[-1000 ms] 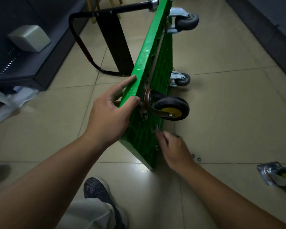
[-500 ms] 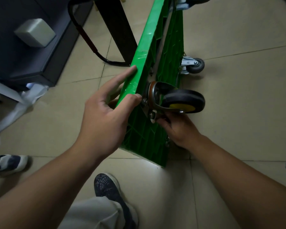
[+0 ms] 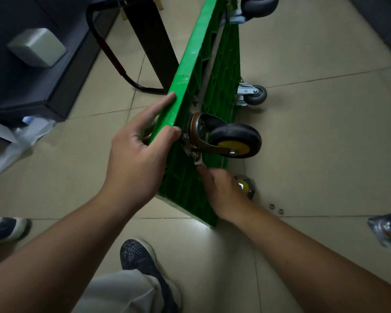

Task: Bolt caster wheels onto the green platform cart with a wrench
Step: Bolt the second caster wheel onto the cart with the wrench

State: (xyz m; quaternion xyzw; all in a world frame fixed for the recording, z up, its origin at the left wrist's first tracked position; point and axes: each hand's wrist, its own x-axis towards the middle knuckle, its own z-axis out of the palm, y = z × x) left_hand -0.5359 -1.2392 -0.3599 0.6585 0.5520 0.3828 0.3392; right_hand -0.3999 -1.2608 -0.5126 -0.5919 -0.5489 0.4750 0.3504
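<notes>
Change: One second ago your right hand (image 3: 224, 190) was down at the low corner of the cart (image 3: 203, 53), and then it came up under the caster (image 3: 234, 141). Now it is a little lower, and the bright end of the wrench (image 3: 198, 162) shows between it and the bolt (image 3: 194, 154) at the lower corner of the caster plate.
Meaning: I judge that you are in a turning stroke on this bolt. The caster sits on its plate, but the tightening is not yet finished.
Right hand: The fingers are curled around the wrench, just below the caster.
Left hand: Your left hand (image 3: 136, 163) is clamped on the upper edge of the cart, with the thumb on the ribbed underside and the index finger straight along the edge. It has not moved.
Cart: It stands on its long edge on the floor (image 3: 314, 132), with the underside toward your right.
Edges: The ribs are just beside your right knuckles. The wheel is directly above the wrench, so the upward swing is short.
Open room: There is room to the right for the down stroke. Two nuts (image 3: 271, 206) lie near your right forearm, and a loose caster (image 3: 386, 229) lies further right. A dark and yellow thing behind your right hand is half hidden, and I cannot tell what it is.
Feet: Your shoe (image 3: 140, 258) is near the low corner of the cart.
</notes>
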